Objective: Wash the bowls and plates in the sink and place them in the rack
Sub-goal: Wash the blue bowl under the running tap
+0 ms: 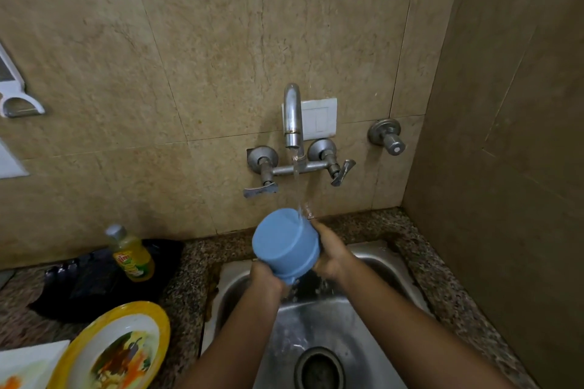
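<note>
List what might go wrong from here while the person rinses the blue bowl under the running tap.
1. The wet blue bowl, gripped by the left hand and right hand, could slip and drop into the steel sink.
2. The water stream strikes the bowl's edge and may splash toward the white switch plate behind the tap.
3. The left arm might knock the yellow-rimmed plate beside the sink.
</note>
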